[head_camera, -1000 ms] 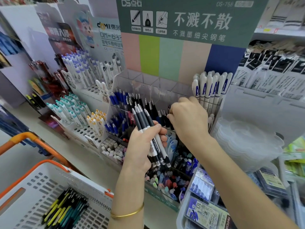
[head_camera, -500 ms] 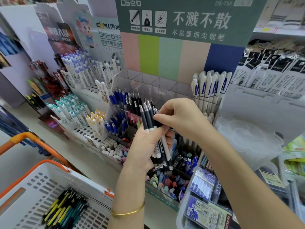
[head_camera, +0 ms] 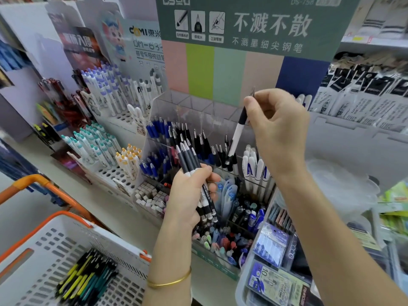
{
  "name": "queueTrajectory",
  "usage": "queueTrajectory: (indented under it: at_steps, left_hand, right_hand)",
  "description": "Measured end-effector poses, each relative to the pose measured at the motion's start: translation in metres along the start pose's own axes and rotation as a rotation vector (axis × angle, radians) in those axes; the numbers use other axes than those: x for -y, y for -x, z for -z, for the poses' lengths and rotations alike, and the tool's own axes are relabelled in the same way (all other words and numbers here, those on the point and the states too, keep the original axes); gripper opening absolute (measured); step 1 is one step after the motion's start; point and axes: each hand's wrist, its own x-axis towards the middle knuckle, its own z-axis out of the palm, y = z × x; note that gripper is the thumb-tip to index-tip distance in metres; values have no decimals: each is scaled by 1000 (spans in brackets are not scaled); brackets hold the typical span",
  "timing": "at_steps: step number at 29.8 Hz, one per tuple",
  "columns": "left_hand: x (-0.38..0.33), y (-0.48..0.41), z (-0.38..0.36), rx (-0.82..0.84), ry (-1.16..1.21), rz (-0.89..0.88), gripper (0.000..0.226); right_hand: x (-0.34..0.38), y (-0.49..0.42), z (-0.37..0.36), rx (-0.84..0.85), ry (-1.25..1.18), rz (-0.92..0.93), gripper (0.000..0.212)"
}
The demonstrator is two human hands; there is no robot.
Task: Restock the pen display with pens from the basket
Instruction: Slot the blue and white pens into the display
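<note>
The fingers [head_camera: 254, 111] of the right hand [head_camera: 278, 133] pinch a single pen [head_camera: 237, 133] close to its upper end. From them its long axis slants down and to the left, and its lower end dips among the black pens [head_camera: 198, 140] standing in the clear display [head_camera: 198, 107] just below. The coming move likely turns on this: the slot lies straight down the pen's own line, so a push along that axis should seat it. Lower and to the left of those fingers, the left hand [head_camera: 187, 199] grips a bundle of pens [head_camera: 187, 157], tips up, near the display front. Farther down-left, well apart, the basket [head_camera: 66, 228] holds more stock.
</note>
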Motion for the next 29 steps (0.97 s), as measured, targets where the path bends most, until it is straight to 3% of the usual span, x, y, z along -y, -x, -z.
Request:
queueTrajectory:
  at_steps: [2, 10, 13, 16, 19, 24, 29]
  left_hand:
    - [0, 0, -1, 13, -6, -12, 12]
    - [4, 2, -5, 62, 14, 8, 10]
    - [3, 4, -5, 89, -20, -5, 17]
    - [2, 7, -6, 138, -65, -22, 42]
    - [2, 8, -7, 173, -58, -41, 32]
    - [1, 9, -12, 232, -97, -70, 23]
    - [1, 9, -11, 216, -64, -35, 14]
  right_hand:
    - [-6, 7, -4, 19, 125, 70, 13]
    - [-22, 27, -21, 383, 757, 129, 26]
    - [-24, 29, -26, 430, 895, 180, 25]
    - [-21, 24, -22, 422, 765, 117, 24]
    - [-12, 16, -9, 283, 485, 79, 16]
    - [-2, 20, -6, 612, 414, 35, 30]
    - [-3, 21, -6, 625, 160, -131, 17]
